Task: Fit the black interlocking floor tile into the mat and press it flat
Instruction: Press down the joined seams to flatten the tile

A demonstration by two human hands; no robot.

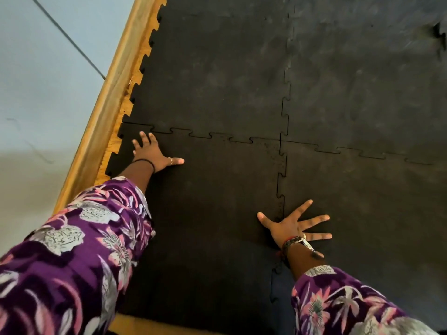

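Tile (205, 213) sits at 6 o'clock w/ seams meshed into mat (217, 68); left hand (154, 154) & right hand (294, 226) both flat, fingers spread—press along seams, esp. the 3 o'clock joint.

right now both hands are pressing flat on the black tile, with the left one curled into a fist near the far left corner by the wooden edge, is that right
Not quite. The head view shows the left hand open, not in a fist, with fingers spread and palm down near the far left corner of the black interlocking rubber floor tile, by the light wooden border. The right hand is also pressed flat, over the jigsaw seam.
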